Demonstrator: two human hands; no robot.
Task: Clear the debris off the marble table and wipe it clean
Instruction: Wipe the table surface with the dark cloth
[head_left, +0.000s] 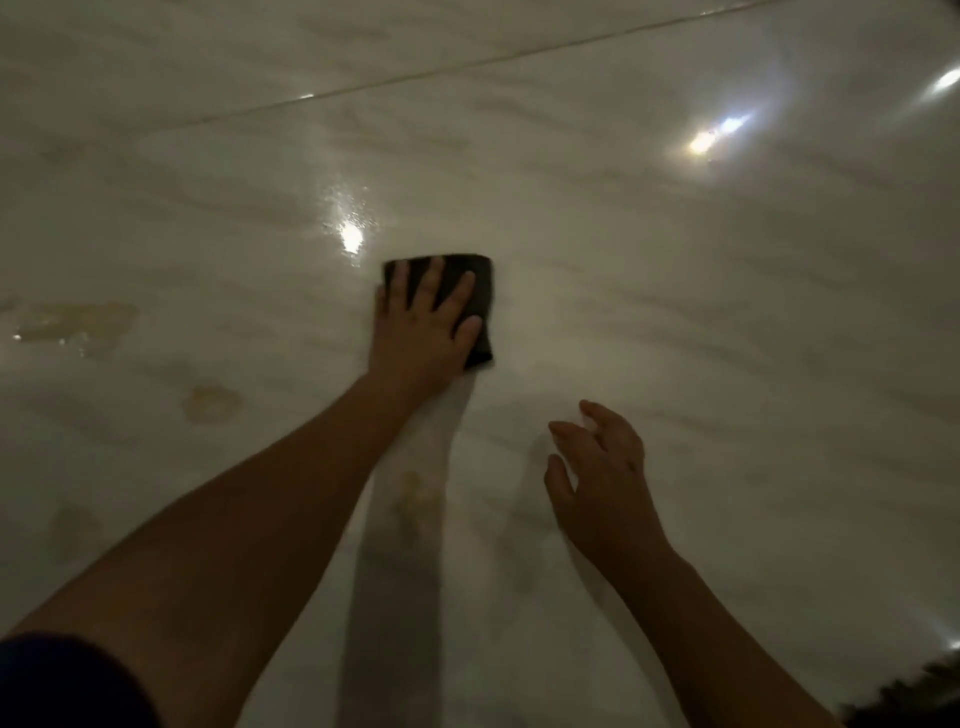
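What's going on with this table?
A person is wiping the marble table. The left hand presses a dark cloth flat against it with straight fingers. The right hand is open nearby and holds nothing. There are yellowish stains on the left side, so the table is not clean yet.

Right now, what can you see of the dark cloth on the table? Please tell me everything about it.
The dark cloth looks almost black and seems folded into a small, roughly square pad. It lies flat on the glossy marble table, near the middle of the view. The left hand presses on it with straight, spread fingers and covers most of it, so only its far and right edges and its near right corner show. Nothing else touches it. The light is too dim to tell its weave or whether it is wet.
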